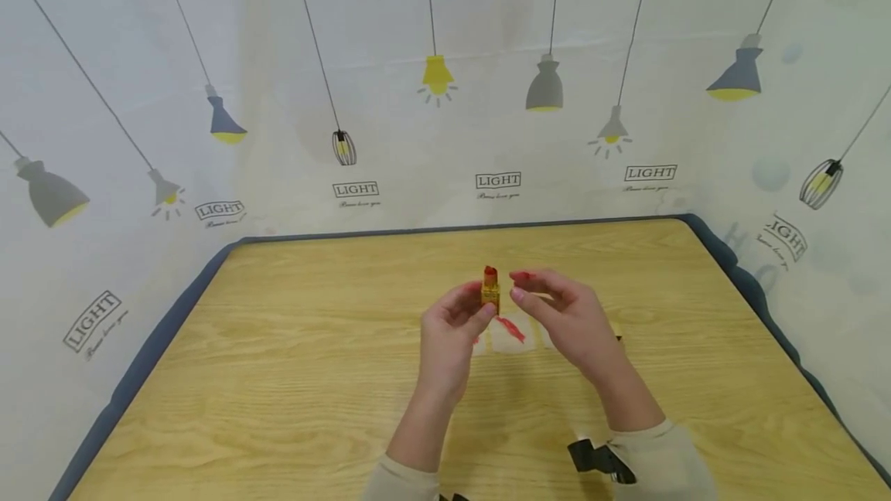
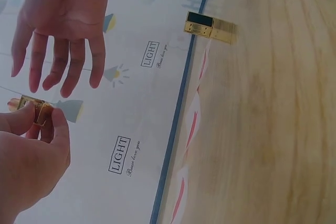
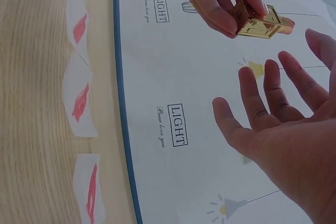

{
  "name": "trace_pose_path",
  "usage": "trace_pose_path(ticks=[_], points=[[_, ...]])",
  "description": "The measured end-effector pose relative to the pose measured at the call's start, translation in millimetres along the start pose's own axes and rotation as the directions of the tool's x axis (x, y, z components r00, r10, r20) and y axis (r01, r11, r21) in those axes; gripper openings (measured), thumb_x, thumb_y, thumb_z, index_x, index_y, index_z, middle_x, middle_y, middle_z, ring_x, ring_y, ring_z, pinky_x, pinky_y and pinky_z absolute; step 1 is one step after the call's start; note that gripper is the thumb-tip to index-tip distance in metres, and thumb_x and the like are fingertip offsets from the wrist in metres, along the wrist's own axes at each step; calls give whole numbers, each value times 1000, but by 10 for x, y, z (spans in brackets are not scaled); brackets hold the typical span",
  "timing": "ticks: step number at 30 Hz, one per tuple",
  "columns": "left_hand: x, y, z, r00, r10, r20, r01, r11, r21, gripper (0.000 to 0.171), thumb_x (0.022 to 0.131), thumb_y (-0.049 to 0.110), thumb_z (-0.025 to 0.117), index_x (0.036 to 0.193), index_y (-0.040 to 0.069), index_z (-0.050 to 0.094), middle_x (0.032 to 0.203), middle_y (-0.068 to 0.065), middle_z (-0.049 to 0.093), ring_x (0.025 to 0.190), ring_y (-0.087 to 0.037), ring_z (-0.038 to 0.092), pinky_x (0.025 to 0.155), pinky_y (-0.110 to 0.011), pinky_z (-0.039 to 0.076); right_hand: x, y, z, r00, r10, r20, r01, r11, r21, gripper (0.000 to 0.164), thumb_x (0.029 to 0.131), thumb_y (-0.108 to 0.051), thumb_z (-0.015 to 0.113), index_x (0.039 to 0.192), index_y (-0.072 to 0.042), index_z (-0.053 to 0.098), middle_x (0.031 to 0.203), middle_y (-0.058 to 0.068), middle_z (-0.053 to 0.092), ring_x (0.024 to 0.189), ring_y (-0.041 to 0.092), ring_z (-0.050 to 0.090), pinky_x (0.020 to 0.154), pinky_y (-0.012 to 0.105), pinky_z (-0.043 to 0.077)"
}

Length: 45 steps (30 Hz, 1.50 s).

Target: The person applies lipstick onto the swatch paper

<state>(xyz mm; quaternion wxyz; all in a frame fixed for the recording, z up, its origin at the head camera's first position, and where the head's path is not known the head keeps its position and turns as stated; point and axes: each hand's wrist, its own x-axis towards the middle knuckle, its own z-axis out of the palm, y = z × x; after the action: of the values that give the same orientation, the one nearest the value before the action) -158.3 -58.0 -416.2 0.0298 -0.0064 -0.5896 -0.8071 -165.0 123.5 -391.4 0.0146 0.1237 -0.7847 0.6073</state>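
My left hand (image 1: 448,335) pinches the square gold base of a lipstick (image 1: 490,288) between thumb and fingers, above the table. The lipstick stands upright in the head view, its red bullet bare and uneven at the tip. Just to its right is my right hand (image 1: 567,323), fingers spread loosely and holding nothing, as the right wrist view also shows. A red smear (image 1: 525,275) marks a fingertip of that hand. Below the hands lie white paper pieces (image 1: 497,342) with red streaks; in the right wrist view three papers (image 3: 79,103) form a row.
A gold cap-like piece with a dark panel (image 2: 210,27) lies on the table beyond the papers in the left wrist view. The wooden table (image 1: 278,346) has a dark blue padded edge (image 1: 160,346). Walls printed with hanging lamps (image 1: 435,76) surround it.
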Motion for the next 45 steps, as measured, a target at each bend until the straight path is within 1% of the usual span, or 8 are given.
trace_pose_path(ticks=[9, 14, 21, 28, 32, 37, 42, 45], points=[[16, -22, 13, 1000, -4, 13, 3, 1000, 22, 31, 96, -4, 74, 126, -8, 70, 118, -13, 76, 107, -15, 73, 94, -23, 62, 18, 33, 7, 999, -32, 1, 32, 999, -3, 32, 104, -25, 71, 131, -7, 72, 128, 14, 71, 117, 10, 65, 101, 19, 57], [19, -44, 42, 999, -3, 46, 2, 999, 32, 32, 96, -2, 75, 127, -7, 70, 122, -14, 76, 113, -17, 73, 96, -24, 61, 29, 50, 25, 998, -67, 1, 67, 997, -28, 28, 103, -25, 73, 127, -10, 76, 121, 11, 73, 111, 11, 65, 95, 20, 58], [-3, -65, 77, 997, -17, 74, 10, 995, 95, 32, 95, 2, 78, 126, -3, 71, 126, -16, 75, 117, -22, 73, 96, -27, 62, 25, 67, 44, 996, -81, -24, 79, 993, -90, 28, 101, -23, 76, 125, -10, 79, 109, 8, 70, 92, 16, 60, 74, 26, 53], [-48, -126, 149, 998, 66, 3, -65, 983, 173, 27, 92, 9, 84, 116, 3, 76, 118, -14, 76, 105, -19, 74, 87, -24, 63, -3, 82, 113, 986, -95, -134, 85, 993, -79, 23, 96, -24, 82, 115, -10, 83, 96, 3, 66, 77, 13, 55, 59, 24, 45], [-86, -179, 221, 984, 173, -39, -161, 964, 211, 23, 89, 10, 87, 110, 4, 78, 109, -14, 77, 95, -16, 73, 82, -22, 63, -22, 105, 174, 960, -161, -228, 143, 985, -96, 16, 93, -21, 84, 107, -12, 86, 90, 0, 66, 74, 10, 54, 58, 24, 45], [-118, -194, 282, 957, 286, -44, -267, 932, 245, 23, 87, 9, 88, 108, 5, 80, 105, -14, 79, 93, -15, 74, 86, -24, 64, -32, 138, 213, 904, -314, -290, 273, 946, -174, 8, 94, -12, 82, 101, -10, 86, 89, 0, 70, 76, 4, 57, 61, 22, 51], [-145, -162, 264, 965, 261, 0, -255, 944, 211, 23, 87, 5, 87, 109, 4, 80, 107, -18, 79, 93, -13, 75, 85, -23, 64, -26, 168, 196, 832, -485, -269, 438, 872, -218, 5, 93, -4, 80, 97, -3, 84, 88, 3, 71, 74, 3, 59, 63, 15, 50], [-140, -147, 197, 975, 210, 66, -219, 953, 207, 24, 89, 6, 86, 113, 5, 80, 111, -18, 79, 94, -12, 75, 84, -23, 64, -26, 171, 173, 815, -532, -231, 490, 844, -217, 4, 93, -1, 80, 94, -1, 83, 87, 4, 70, 73, 4, 58, 63, 15, 50]])
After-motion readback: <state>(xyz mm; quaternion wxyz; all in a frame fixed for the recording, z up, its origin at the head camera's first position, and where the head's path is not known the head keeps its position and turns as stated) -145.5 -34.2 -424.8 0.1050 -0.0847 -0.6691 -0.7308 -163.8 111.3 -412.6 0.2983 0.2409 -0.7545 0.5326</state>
